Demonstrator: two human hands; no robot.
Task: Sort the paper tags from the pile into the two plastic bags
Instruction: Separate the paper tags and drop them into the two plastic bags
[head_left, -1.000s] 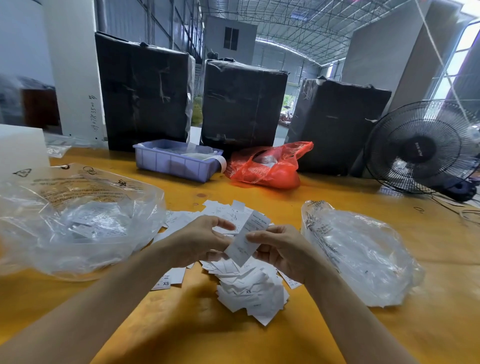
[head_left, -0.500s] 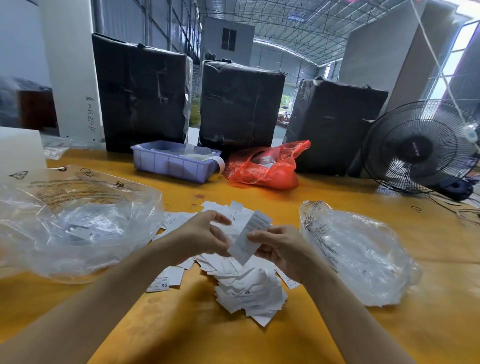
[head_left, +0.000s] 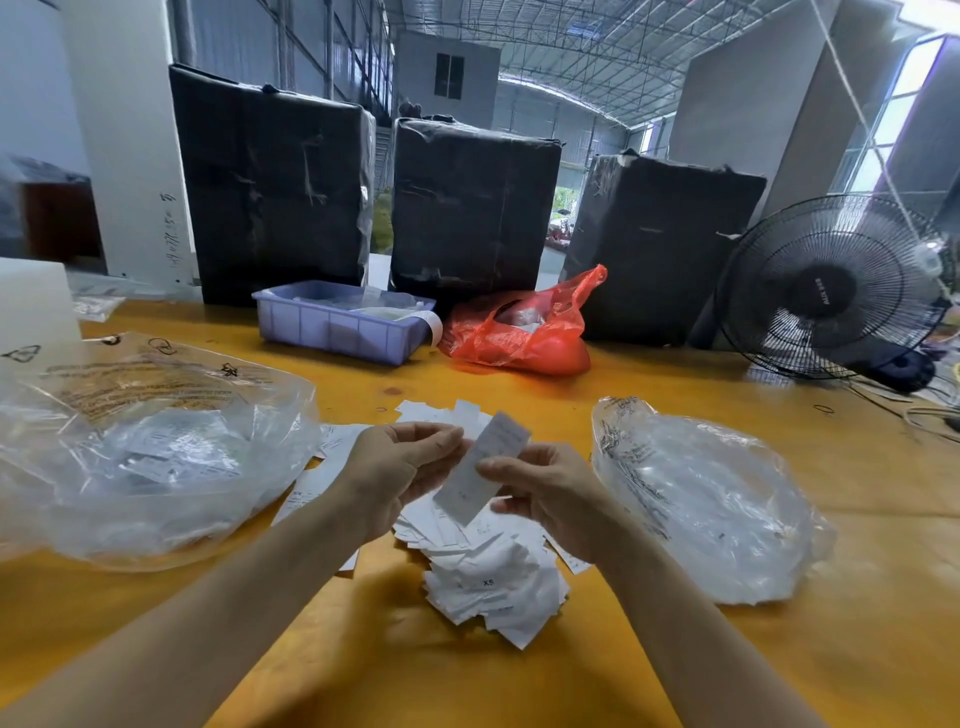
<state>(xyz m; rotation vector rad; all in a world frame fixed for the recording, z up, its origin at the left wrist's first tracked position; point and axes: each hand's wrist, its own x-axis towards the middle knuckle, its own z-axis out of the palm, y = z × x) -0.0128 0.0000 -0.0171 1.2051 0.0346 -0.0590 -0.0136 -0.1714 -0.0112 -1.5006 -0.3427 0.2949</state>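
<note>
1. Two bare hands meet above a loose pile of small white paper tags on a yellow-orange wooden table.
2. Right hand: thumb and forefinger pinch one long white paper tag near its middle; the tag stands tilted, upper end leaning right, clear of the pile.
3. Left hand: fingers loosely curled, with the thumb tip touching the left edge of the same tag; whether it truly grips the tag cannot be told.
4. Left clear plastic bag with printed brown text: lies crumpled left of the pile, just beside its outer tags, with white tags visible inside.
5. Right clear plastic bag: lies crumpled right of the pile, near the right hand; its contents cannot be made out.
6. One tag on the near side of the pile reads "XS".
7. Far side of the table: a lilac plastic tray, a red plastic bag touching the tray's right end, and a black electric fan at the right.
8. Three tall black-wrapped bales stand behind the tray and red bag.
</note>
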